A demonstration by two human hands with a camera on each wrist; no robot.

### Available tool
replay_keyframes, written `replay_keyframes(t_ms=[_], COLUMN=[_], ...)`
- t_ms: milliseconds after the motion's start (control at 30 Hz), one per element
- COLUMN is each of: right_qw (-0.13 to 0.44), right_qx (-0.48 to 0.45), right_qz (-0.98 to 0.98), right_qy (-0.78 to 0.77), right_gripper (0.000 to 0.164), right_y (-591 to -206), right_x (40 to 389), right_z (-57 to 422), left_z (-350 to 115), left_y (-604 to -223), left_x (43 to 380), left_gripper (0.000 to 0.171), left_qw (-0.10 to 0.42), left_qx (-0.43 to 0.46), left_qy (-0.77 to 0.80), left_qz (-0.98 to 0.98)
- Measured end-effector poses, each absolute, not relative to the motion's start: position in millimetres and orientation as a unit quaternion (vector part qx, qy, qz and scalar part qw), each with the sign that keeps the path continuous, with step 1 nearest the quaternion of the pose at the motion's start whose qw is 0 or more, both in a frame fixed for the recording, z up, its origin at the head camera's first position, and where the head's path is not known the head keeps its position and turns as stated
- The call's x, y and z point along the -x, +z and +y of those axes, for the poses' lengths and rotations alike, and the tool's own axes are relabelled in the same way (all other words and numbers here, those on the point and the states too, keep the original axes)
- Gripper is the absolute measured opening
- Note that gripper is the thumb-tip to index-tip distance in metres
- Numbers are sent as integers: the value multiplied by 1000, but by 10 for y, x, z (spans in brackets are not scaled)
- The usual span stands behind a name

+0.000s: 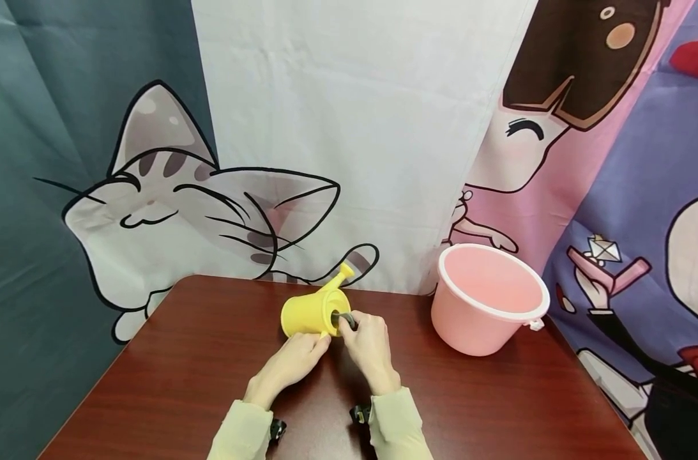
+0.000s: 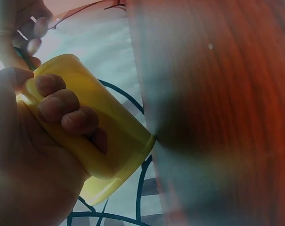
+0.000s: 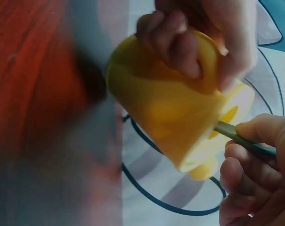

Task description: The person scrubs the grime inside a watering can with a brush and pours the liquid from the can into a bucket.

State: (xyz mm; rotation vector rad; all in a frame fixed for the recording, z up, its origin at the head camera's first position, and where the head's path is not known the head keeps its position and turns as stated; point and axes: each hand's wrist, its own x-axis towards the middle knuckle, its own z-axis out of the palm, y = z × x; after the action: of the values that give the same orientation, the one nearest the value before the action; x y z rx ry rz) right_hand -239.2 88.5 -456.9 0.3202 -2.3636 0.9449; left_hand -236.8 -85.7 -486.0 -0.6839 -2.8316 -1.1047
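A yellow toy watering can [image 1: 303, 314] is tilted on its side in the head view, its spout pointing up and back. My left hand [image 1: 291, 364] grips its handle, with the fingers curled through it in the left wrist view. My right hand [image 1: 368, 348] pinches a slim dark green tool [image 3: 249, 143] between thumb and fingers. The tool's far end goes into the can's round top opening and is hidden there, so I cannot tell its kind.
A pink bucket [image 1: 469, 326] with a white rim stands at the right rear of the brown wooden table [image 1: 211, 345]. Behind the table hangs a cartoon-printed cloth [image 1: 354, 128].
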Motion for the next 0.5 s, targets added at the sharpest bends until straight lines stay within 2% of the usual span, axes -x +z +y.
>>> replay_keyframes(t_ms=[500], right_qw=[324], right_qx=[-151], right_qz=[-873], right_qy=[333], right_gripper=[37], right_y=[-4343], right_x=[2282], right_z=[931], left_z=[-866], left_y=[-4863], left_x=[2368], left_gripper=[48], left_qw=[20], left_qx=[217], left_qy=[-356], left_qz=[-909])
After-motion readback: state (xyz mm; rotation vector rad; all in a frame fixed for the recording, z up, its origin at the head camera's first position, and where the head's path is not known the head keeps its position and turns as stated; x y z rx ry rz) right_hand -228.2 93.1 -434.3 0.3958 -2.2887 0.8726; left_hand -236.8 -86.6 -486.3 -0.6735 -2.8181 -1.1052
